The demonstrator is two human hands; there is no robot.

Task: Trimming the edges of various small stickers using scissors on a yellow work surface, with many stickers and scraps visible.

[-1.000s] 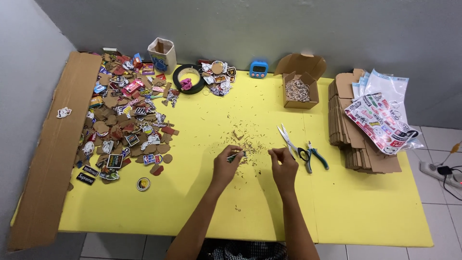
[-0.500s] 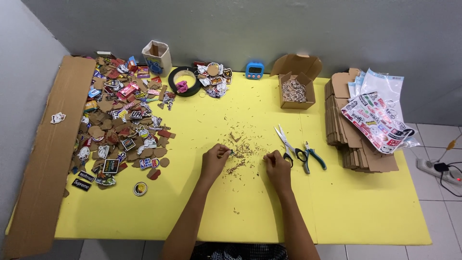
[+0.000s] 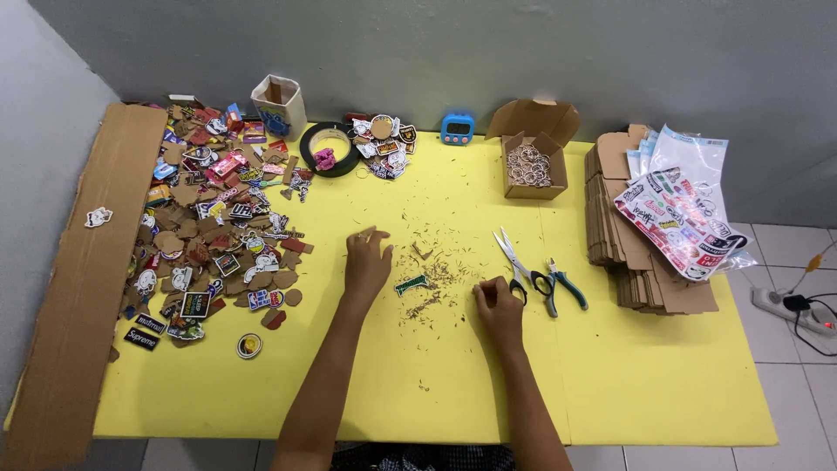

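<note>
Two bare hands rest over the middle of the yellow tabletop. A small dark green cut-out lies flat among brown paper trimmings, between the hands, just beside the left hand on its right and touching neither. That left hand is spread wide, fingers pointing toward the far edge, holding nothing. The right hand is curled narrow, fingertips pinched together; what it pinches is too small to tell. It sits just beside the handles of the scissors, with green-handled pliers next to them. A heap of stickers and cardboard shapes covers the left side, well apart from the cut-out. An open cardboard box of rings stands near the far edge.
</note>
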